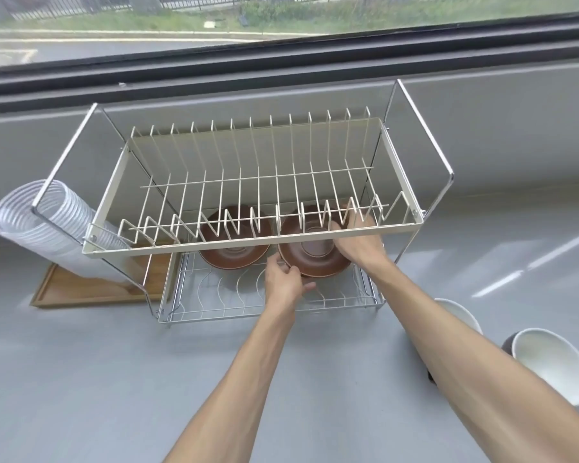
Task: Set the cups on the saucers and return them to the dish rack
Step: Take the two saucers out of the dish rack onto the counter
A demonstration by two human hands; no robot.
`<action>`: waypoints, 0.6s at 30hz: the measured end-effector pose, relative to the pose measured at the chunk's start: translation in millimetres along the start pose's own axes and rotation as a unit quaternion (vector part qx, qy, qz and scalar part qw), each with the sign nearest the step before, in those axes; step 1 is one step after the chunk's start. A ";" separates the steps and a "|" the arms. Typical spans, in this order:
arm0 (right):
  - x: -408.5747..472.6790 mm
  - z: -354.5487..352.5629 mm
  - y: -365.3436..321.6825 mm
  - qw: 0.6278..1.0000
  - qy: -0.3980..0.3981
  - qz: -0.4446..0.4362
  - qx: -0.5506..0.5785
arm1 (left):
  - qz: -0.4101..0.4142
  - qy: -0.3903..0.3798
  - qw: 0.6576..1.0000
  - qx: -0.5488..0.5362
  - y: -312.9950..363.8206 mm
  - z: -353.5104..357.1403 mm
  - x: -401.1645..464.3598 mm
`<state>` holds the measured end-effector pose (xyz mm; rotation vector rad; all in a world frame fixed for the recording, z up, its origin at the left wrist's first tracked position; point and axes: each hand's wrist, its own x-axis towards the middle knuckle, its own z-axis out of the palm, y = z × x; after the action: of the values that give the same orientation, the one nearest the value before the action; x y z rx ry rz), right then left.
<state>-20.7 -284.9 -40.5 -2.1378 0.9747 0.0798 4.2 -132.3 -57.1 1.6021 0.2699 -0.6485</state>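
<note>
A two-tier dish rack [328,230] stands on the grey counter. Two brown saucers sit on its lower wire shelf. Both hands hold the right saucer [310,259]: my left hand [283,282] pinches its near-left rim, and my right hand [358,240] grips its right rim under the cream upper tier. The left saucer [229,253] lies untouched beside it. Two cups, brown outside and white inside, rest on the counter at the right: one [554,364] fully visible, the other [457,312] partly hidden behind my right forearm.
A stack of clear plastic cups [39,225] lies on its side at the rack's left end, over a wooden tray [81,294]. The lower wire shelf [221,302] sticks out toward me. A window ledge runs behind the rack.
</note>
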 end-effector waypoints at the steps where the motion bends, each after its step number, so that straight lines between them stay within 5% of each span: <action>1: -13.3 -2.7 -5.6 1.000 0.014 -0.003 0.003 | 0.000 -0.002 1.000 0.000 -1.2 -1.8 -4.8; 4: -32.2 -2.5 -6.8 0.995 0.094 -0.036 0.017 | -0.008 -0.012 1.000 -0.022 -5.2 -10.4 -21.1; 18: -171.9 8.7 32.7 0.993 0.048 0.009 0.107 | 0.024 -0.042 0.999 0.024 -30.6 -71.3 -111.4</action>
<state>-161.6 -186.2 -7.3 -1.9501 1.0117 -0.1158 -84.6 -36.5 -20.1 1.6178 0.1537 -0.6876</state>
